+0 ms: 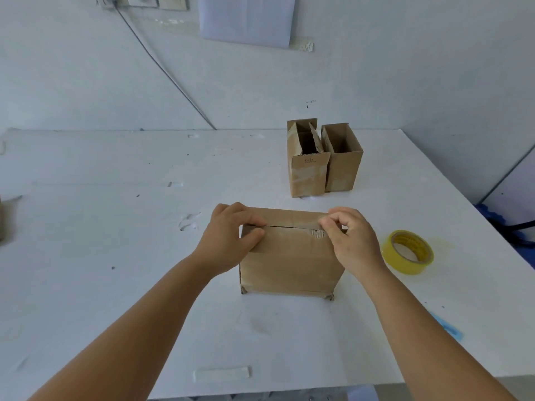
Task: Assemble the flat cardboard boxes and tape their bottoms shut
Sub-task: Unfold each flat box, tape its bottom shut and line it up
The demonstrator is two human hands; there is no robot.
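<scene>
Head view
Box in hand: a cardboard box (291, 264) stands on the white worktop (115, 285), nearer the front edge than the back and right of the middle; its two top flaps are folded down and meet along a dark seam.
Torn spot: a ragged patch shows near the right end of that seam, just beside the right fingertips.
Left hand (231, 241): lies over the box's left top corner, fingers curled across the far flap, thumb pressed on the near flap; it grips the cardboard.
Right hand (351, 241): sits at the right top corner, thumb and fingers drawn together in a pinch at the seam; what they pinch, beyond the flap edge, cannot be told.
Tape roll (408, 251): a yellow roll lies flat on the worktop just right of the box, near the right edge, apart from the right hand.
Finished boxes: two upright cardboard boxes, one (308, 160) touching the other (343, 156), stand open-topped towards the back right corner, well apart from the hands.
Blue scrap (447, 328): lies at the right edge, near the right forearm.
In the way: nothing lies between the hands and the box.
</scene>
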